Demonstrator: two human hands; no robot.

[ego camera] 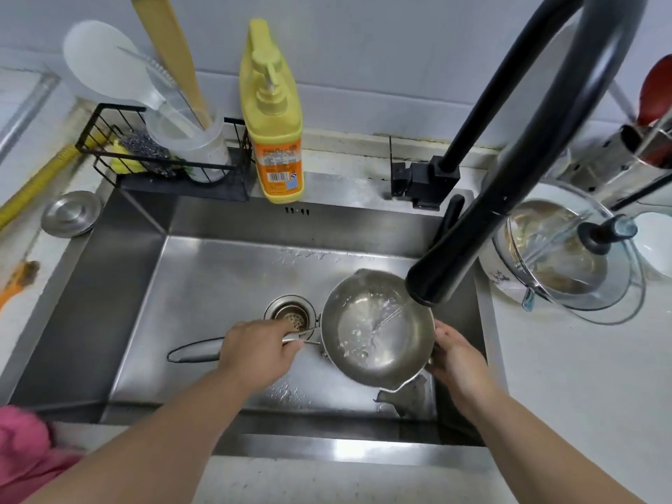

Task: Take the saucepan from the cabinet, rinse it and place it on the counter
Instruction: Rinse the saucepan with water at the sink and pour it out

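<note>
Occupying the right half of the steel sink, the saucepan was held above the basin floor, mouth up, under the black faucet head, with water running into its bowl. Its long handle pointed left, past the drain strainer; a pour spout showed on the front rim and another on the back rim.

Left hand: fingers wrapped around the handle near the bowl, the handle's looped end sticking out to the left.
Right hand: fingers curled against the pan's right wall, wedged between the pan and the right sink wall.

Open room: left half of the basin was bare steel, well apart from the pan.

Edges: back ledge carried a yellow soap bottle and a black wire rack holding a steel scourer and a clear utensil cup. A round steel cap lay on the left counter. A glass lid over a bowl sat on the right counter just beside the sink edge. Pink cloth showed at the lower left.
</note>
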